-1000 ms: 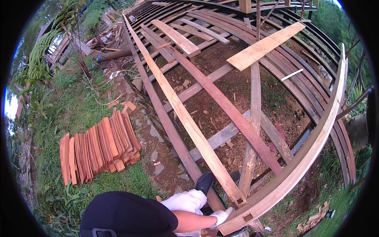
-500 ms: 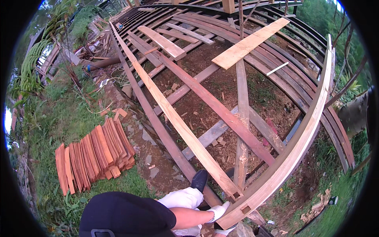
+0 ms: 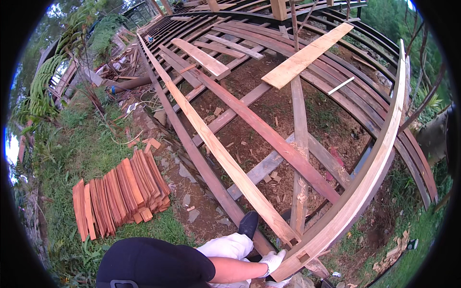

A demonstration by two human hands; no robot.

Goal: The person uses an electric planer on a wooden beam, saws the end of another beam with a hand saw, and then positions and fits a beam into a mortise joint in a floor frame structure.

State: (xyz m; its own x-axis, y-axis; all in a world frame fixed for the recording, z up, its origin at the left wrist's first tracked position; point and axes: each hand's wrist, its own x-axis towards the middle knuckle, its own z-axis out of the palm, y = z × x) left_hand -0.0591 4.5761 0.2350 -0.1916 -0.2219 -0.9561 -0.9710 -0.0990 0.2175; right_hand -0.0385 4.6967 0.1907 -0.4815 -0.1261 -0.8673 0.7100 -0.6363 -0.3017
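A long pale squared beam [image 3: 331,230] curves from the lower middle to the upper right, with a cut rectangular hole near its close end. My left hand [image 3: 272,263], in a white glove, is closed on the left edge of that end. Below the same end, a small patch of white glove shows what seems to be my right hand [image 3: 278,283]; its fingers are hidden. Beside the left hand ends a second pale beam [image 3: 225,156], also with a hole, running toward the far left. My dark sleeve [image 3: 158,261] covers the lower left.
A black shoe [image 3: 248,224] and white trouser leg [image 3: 228,246] rest by a dark timber rail. Reddish boards [image 3: 269,134] cross the frame over soil and wood chips. A stack of thin red-brown slats [image 3: 120,194] lies on grass at left. A loose plank [image 3: 309,55] lies across the far joists.
The view has shifted slightly, so the scene sits a little further right and lower. My left hand stays at the beam's end; less of the other glove shows.
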